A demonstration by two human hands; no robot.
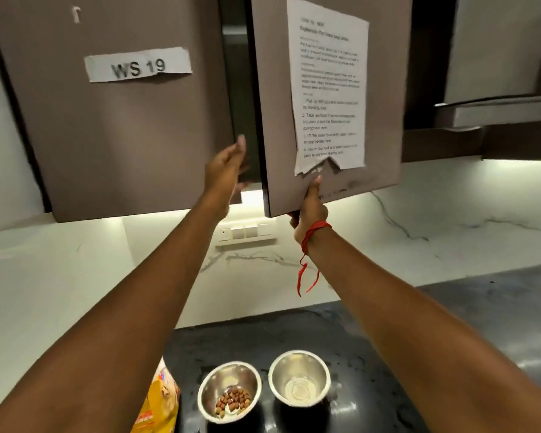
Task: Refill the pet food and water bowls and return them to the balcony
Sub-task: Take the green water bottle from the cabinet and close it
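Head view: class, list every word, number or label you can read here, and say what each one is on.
"WS 19": paper label on the left cabinet door.
Printed sheet on the open door: a numbered list; only scraps such as "Pick up" and "Take" can be read, the rest is blurred.
Yellow bag: print too blurred to read.
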